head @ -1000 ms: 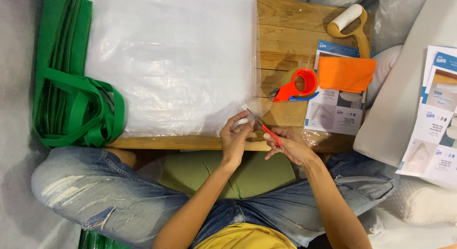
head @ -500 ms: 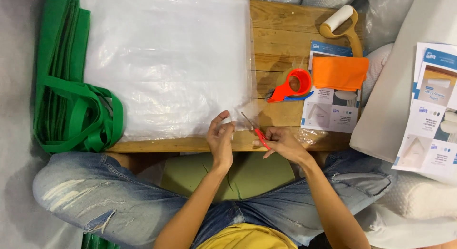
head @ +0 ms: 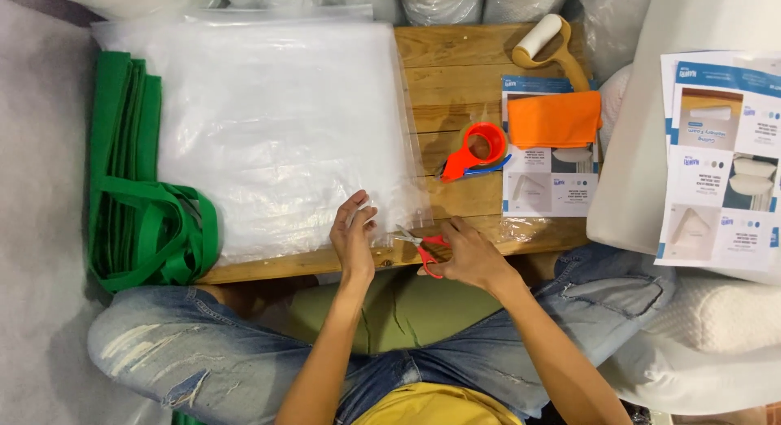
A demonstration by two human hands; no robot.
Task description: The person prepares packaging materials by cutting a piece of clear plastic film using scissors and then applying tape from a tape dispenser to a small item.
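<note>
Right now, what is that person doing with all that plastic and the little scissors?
A person sits cross-legged at a low wooden table. Their left hand pinches the near corner of a stack of clear plastic bags, while the right hand holds small red-handled scissors with the blades at that corner. Green bags lie to the left. An orange tape dispenser, an orange cloth and a lint roller sit on the right.

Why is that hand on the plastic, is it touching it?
Touching. The head view shows the left hand pressing its fingers onto the plastic sheet's near corner, no gap.
</note>
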